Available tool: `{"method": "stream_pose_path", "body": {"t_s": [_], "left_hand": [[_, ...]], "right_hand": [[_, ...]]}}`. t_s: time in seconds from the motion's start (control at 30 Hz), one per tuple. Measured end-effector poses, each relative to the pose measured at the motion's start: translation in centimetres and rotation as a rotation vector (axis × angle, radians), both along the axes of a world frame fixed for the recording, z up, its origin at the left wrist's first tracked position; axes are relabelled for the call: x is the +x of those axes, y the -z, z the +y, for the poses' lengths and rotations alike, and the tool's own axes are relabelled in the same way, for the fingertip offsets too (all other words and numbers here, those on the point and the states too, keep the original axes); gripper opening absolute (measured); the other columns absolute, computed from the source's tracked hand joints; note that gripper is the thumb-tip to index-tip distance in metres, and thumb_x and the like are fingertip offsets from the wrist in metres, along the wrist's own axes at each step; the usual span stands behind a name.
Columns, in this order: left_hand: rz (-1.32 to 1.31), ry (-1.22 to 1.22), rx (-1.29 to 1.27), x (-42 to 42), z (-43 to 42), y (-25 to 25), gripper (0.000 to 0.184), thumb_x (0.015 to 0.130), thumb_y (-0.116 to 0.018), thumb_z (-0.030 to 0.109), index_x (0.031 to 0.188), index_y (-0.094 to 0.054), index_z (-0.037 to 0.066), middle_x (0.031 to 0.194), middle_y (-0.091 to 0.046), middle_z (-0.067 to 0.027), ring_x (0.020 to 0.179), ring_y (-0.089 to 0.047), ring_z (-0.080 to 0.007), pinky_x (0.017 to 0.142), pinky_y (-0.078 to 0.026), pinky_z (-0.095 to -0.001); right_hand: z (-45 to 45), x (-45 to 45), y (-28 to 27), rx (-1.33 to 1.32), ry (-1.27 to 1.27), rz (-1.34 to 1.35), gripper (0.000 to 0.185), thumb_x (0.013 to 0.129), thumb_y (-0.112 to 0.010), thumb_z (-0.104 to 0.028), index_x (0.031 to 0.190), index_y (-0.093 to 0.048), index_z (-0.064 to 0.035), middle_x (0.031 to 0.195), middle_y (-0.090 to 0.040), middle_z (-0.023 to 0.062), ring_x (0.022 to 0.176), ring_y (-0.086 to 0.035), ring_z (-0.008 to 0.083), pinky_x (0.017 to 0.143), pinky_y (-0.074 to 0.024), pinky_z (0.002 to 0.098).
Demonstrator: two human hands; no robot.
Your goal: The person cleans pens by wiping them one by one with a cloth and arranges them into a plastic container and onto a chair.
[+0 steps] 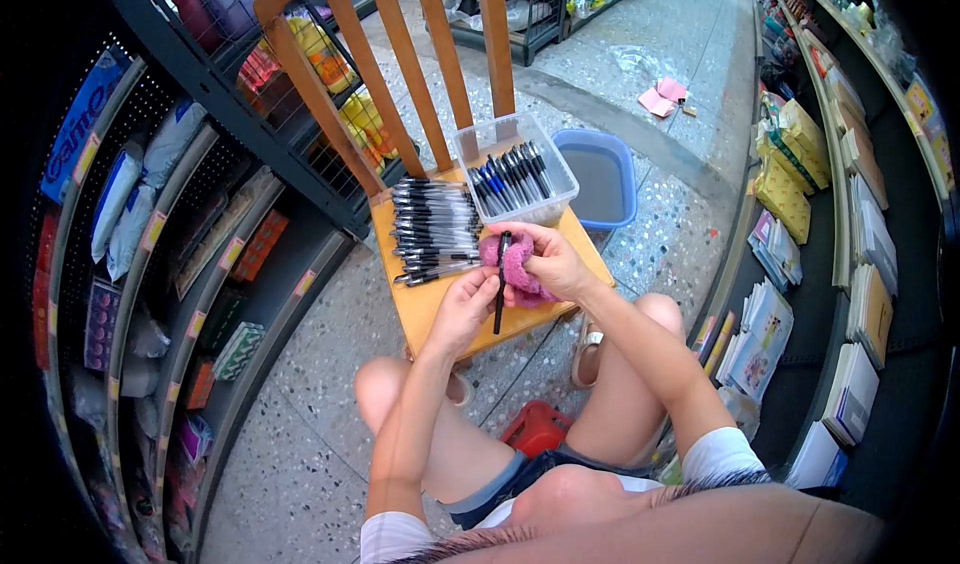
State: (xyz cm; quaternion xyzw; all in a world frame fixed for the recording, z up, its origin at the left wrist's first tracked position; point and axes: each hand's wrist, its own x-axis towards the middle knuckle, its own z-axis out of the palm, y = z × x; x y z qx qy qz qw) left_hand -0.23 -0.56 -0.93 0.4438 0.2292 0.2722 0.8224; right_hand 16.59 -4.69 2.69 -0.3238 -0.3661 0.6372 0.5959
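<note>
A black pen (499, 309) stands nearly upright in view between my two hands, above the front of a wooden chair's seat (440, 324). My left hand (468, 306) pinches the pen from the side. My right hand (555, 264) is closed on a pink cloth (518, 264), which lies against the pen's upper part. On the seat, left of my hands, is a stack of pens (432, 219) with clear barrels and dark ends. Behind my right hand a clear plastic box (550, 204) holds several more pens, some with blue parts.
Beyond the chair's right edge a blue bucket (628, 189) of greyish water stands on the floor. Stocked shelves curve along the left (225, 254) and right (845, 224). Pink paper (662, 96) lies on the floor farther off. Something red (537, 429) is between my legs.
</note>
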Motion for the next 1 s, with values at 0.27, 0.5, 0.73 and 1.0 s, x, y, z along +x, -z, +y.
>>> {"method": "stream_pose_path", "body": {"t_s": [0.27,0.5,0.73,1.0], "left_hand": [[0.204,-0.087,0.248,0.2,-0.3,0.1,0.022,0.09,-0.054,0.013,0.103,-0.057,-0.004,0.089,-0.064,-0.0078,0.082,-0.061,-0.0124,0.077,-0.048,-0.0249],[0.255,-0.06,0.347,0.2,-0.7,1.0,0.021,0.089,-0.056,0.013,0.098,-0.06,-0.005,0.082,-0.065,-0.0059,0.077,-0.06,-0.0098,0.073,-0.046,-0.0224],[0.213,-0.065,0.334,0.2,-0.7,0.3,0.022,0.092,-0.052,0.017,0.092,-0.061,-0.003,0.078,-0.063,-0.0023,0.074,-0.055,-0.0079,0.072,-0.044,-0.0225],[0.235,0.032,0.356,0.3,-0.4,0.5,0.022,0.092,-0.051,0.02,0.092,-0.061,0.0,0.078,-0.061,-0.0015,0.076,-0.055,-0.0091,0.075,-0.043,-0.0241]], "right_hand": [[1.1,0.5,2.3,0.156,0.229,-0.188,0.01,0.084,-0.053,-0.001,0.093,-0.058,0.0004,0.086,-0.061,0.0027,0.073,-0.056,0.0071,0.066,-0.0476,0.0229],[1.0,0.9,3.4,0.119,0.266,-0.251,0.013,0.087,-0.047,-0.002,0.093,-0.059,0.0,0.082,-0.062,0.0016,0.073,-0.057,0.0068,0.067,-0.0478,0.0227],[0.5,0.1,3.0,-0.011,0.144,-0.144,0.019,0.086,-0.045,-0.001,0.099,-0.058,0.0012,0.086,-0.063,0.0054,0.073,-0.058,0.0085,0.064,-0.0487,0.0248],[0.6,0.0,2.5,-0.042,0.2,-0.09,0.026,0.083,-0.047,0.001,0.107,-0.057,0.0009,0.089,-0.062,0.0067,0.074,-0.058,0.0093,0.064,-0.0499,0.0259]]}}
